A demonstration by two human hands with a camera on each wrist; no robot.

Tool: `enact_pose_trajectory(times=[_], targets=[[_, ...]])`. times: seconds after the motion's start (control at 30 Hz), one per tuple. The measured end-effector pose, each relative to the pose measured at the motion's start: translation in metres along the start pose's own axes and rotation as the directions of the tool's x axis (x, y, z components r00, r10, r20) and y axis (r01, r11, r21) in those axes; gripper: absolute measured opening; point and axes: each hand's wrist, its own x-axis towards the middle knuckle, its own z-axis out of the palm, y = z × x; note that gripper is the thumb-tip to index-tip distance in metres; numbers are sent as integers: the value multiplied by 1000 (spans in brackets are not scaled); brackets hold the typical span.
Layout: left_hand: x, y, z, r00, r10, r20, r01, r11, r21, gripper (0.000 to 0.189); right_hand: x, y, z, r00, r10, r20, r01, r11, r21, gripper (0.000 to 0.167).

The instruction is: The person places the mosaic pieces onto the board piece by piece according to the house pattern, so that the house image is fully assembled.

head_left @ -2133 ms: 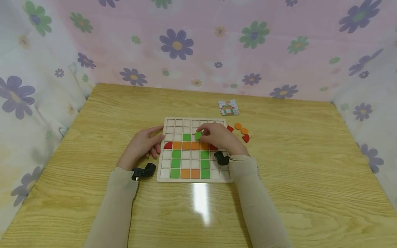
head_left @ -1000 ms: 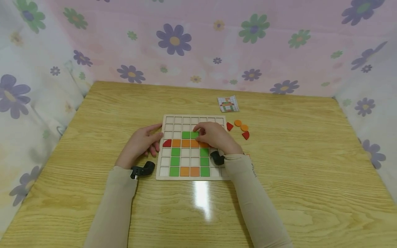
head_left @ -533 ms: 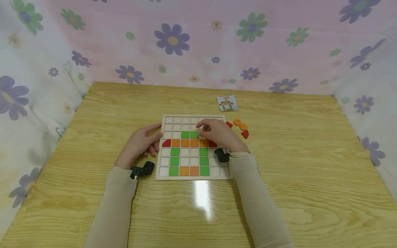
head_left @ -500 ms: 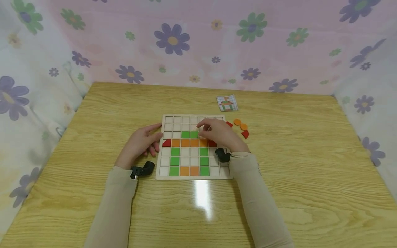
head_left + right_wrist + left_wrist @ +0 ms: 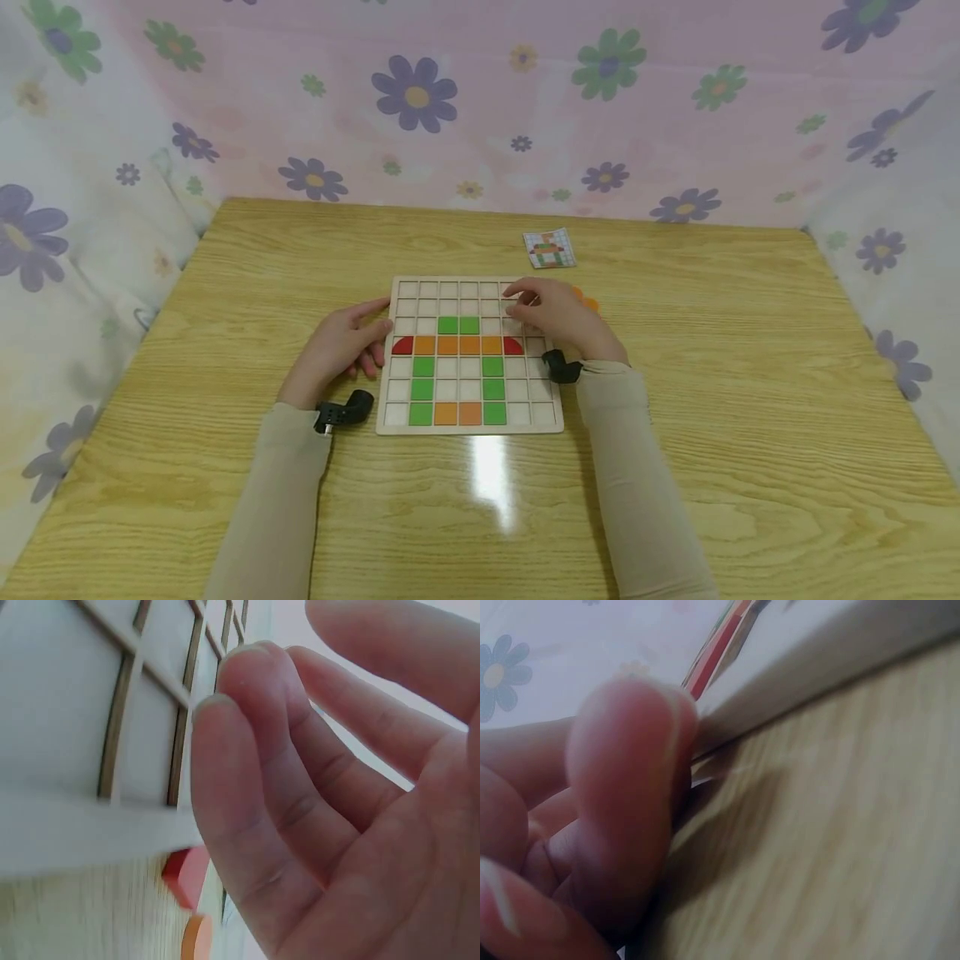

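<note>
A wooden grid board lies on the table, with coloured tiles set in its cells. Two green square tiles sit side by side above a row of orange squares, which has a red quarter-round tile at its left end and another at its right. My left hand rests against the board's left edge. Over the board's right upper part, my right hand hovers with relaxed fingers and holds nothing. In the right wrist view a red tile and an orange tile lie beyond the board's edge.
A small printed pattern card lies behind the board on the right. Orange round tiles are partly covered by my right hand. Flowered cloth hangs behind the wooden table.
My right hand has set the second green tile into its cell beside the first and released it. It has since moved right, covering the loose red tiles. My left hand stays in place.
</note>
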Motion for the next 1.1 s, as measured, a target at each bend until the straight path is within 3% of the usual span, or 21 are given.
enact_pose_trajectory(times=[0.27, 0.47, 0.73, 1.1], targets=[[2, -1, 1, 1000, 0, -2, 0, 1000, -8, 52, -6, 18, -14, 990, 100, -101, -102, 995, -12, 31], [1, -1, 1, 1000, -2, 0, 2, 1000, -12, 52, -9, 32, -21, 981, 130, -144, -135, 990, -30, 30], [0, -2, 0, 1000, -14, -3, 14, 1000, 4, 52, -10, 41, -22, 977, 169, -130, -179, 981, -71, 33], [0, -1, 0, 1000, -13, 1, 13, 1000, -1, 52, -5, 38, -15, 972, 192, -138, -209, 970, -120, 28]])
